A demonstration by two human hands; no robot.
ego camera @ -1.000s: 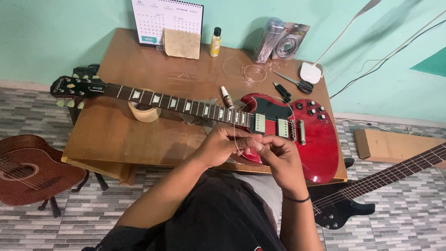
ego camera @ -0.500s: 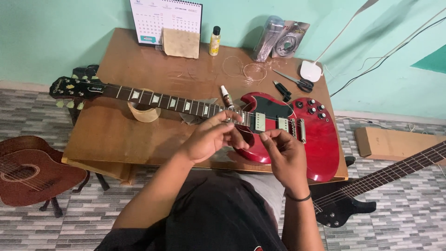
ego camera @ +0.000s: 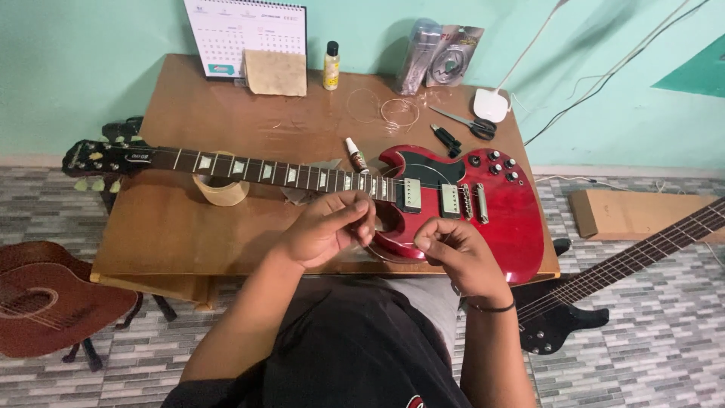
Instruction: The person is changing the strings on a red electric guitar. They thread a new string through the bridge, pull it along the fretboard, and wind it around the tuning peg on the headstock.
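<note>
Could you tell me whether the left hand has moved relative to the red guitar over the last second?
Yes. The left hand has drifted left, away from the red guitar body's pickups, toward the neck end.

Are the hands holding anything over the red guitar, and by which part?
Cannot be told. Left hand and right hand have fingertips pinched above the red guitar, but whatever they pinch is too thin to see.
</note>
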